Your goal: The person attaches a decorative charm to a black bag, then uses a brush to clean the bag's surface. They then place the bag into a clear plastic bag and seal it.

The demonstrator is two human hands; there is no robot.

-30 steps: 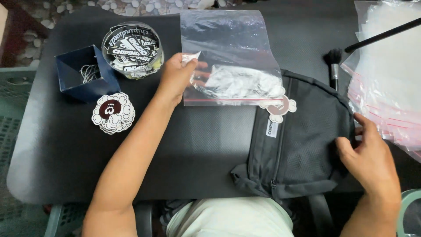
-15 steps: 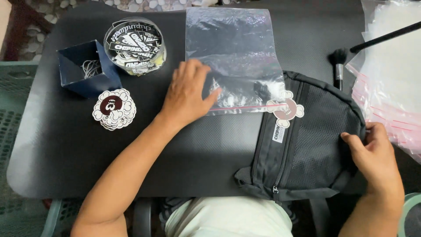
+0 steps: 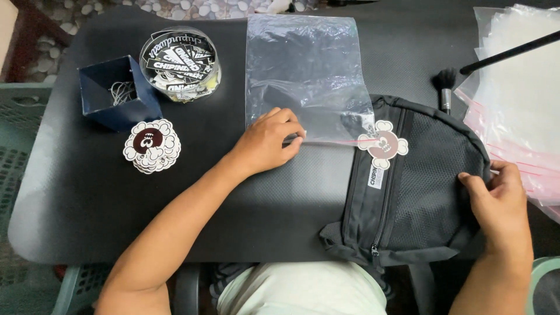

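Head view: the left hand [image 3: 268, 143] is laid flat, fingers together, on the near edge of the clear bag [image 3: 306, 76], whose long axis runs away across the tabletop [image 3: 87, 198]. Just to its right, the black backpack [image 3: 408, 186] is gripped at its far side by the right hand [image 3: 496, 204], its upper left corner overlapping the bag's near corner.

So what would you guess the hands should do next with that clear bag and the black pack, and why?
Probably lift the open edge of the clear zip-top plastic bag with the left hand, which presses that edge flat on the black table. The right hand grips the far end of the black mesh-fronted fabric bag, whose top already lies at the plastic bag's mouth.
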